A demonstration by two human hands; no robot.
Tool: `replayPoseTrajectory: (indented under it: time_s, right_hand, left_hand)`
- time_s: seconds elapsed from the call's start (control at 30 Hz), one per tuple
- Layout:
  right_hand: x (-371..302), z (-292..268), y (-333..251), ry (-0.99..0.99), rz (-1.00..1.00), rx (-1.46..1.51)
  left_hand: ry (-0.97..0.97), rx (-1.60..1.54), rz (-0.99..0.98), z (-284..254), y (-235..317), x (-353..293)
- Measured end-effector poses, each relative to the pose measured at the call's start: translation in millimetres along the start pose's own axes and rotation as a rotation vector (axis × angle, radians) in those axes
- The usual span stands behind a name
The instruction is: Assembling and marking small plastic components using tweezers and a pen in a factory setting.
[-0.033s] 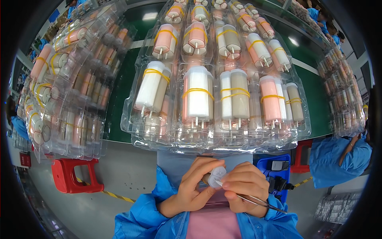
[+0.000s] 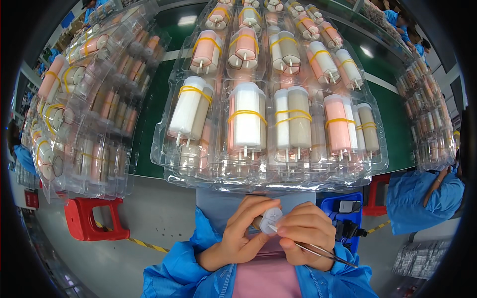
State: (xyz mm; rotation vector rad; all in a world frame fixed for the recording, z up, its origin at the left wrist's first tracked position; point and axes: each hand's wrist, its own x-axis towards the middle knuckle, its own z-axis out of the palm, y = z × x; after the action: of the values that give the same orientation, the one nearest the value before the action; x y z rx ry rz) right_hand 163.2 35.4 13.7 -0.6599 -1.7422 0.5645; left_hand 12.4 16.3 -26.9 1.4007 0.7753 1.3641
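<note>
My left hand [image 2: 243, 236] is wrapped round a small bundle of cylinders [image 2: 271, 217], whose pale translucent ends face up toward me. Most of the bundle's length is hidden by my fingers. My right hand [image 2: 307, 231] is closed on a pair of metal tweezers [image 2: 328, 254], which slants down to the right out of the palm. Its thumb and fingertips also pinch at a thin white stem [image 2: 273, 228] on the bundle's end. In front of both hands, clear plastic trays [image 2: 223, 185] carry pink, white and grey-brown cylinders [image 2: 247, 116] bundled by yellow rubber bands.
More stacked trays stand at the left [image 2: 92, 149] and far right [image 2: 430, 119] of the green table [image 2: 149, 166]. A red stool [image 2: 92, 218] is at the left. A blue crate [image 2: 325, 203] with black items lies to my right, near a person in a blue sleeve [image 2: 422, 198].
The tweezers' end has shifted very slightly. Otherwise both hands and the bundle keep their places.
</note>
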Motion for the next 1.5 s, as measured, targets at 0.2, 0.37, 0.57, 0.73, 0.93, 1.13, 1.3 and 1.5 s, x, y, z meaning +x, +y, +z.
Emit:
replayPoseTrajectory:
  time_s: [0.2, 0.37, 0.57, 0.73, 0.93, 1.13, 1.3, 1.5]
  right_hand:
    - [3, -1, -1, -0.025, -0.027, -0.028]
    - [3, 0, 1, -0.032, -0.018, -0.024]
    - [0, 1, 4, -0.017, -0.009, 0.039]
    - [0, -1, 4, -0.036, -0.022, 0.041]
    - [2, -1, 4, -0.016, -0.014, 0.053]
    - [0, -2, 4, 0.004, 0.014, 0.067]
    - [-1, -6, 3, 0.056, 0.160, 0.117]
    - [5, -11, 3, 0.035, 0.238, 0.133]
  left_hand:
    - [-0.002, 0.120, 0.043, -2, 2, 1]
    - [0.004, 0.151, 0.060, -2, 2, 3]
    - [0.010, 0.063, 0.039, -1, -1, 2]
    - [-0.022, 0.042, 0.040, -3, -3, 1]
    - [-0.020, -0.034, -0.013, -2, 2, 2]
    - [-0.030, -0.012, 0.024, -3, -1, 2]
    - [-0.034, 0.000, 0.016, -3, 3, 3]
    - [-0.051, 0.027, -0.015, -2, 6, 2]
